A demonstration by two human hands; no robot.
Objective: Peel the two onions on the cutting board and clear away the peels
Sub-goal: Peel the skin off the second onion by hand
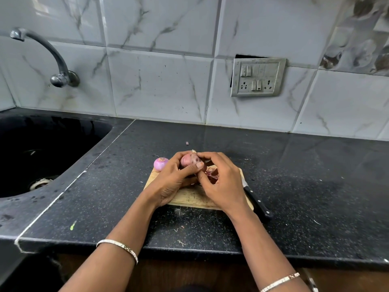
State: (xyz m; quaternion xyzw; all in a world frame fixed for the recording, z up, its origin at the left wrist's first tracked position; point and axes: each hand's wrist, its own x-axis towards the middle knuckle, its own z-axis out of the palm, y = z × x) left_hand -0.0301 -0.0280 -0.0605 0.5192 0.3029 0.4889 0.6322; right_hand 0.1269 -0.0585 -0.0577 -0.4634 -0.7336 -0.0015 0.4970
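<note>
Items I log from the head view:

1. Cutting board (190, 198): pale wood, lying on the black speckled desk (117, 186), right of the sink (42, 148).
2. Onion (188, 161): pinkish, raised just above the far part of the board, between both hands.
3. Left hand (173, 180): grasping the onion from the left, fingers curled round it, thumb laid across its front.
4. Right hand (222, 183): fingers curled, fingertips pinching at the top and right side of the same onion. I cannot tell how much skin they hold.
5. Second onion (160, 163): resting at the board's far left corner, just beside the left hand, untouched.
6. Peels (211, 172): reddish scraps on the board, partly hidden under the right hand.
7. Knife (256, 203): black riveted handle along the board's right edge, blade mostly hidden by the right hand.
8. Tap (50, 57): on the tiled wall above the sink.
9. Socket panel (257, 77): on the wall, behind the board.
</note>
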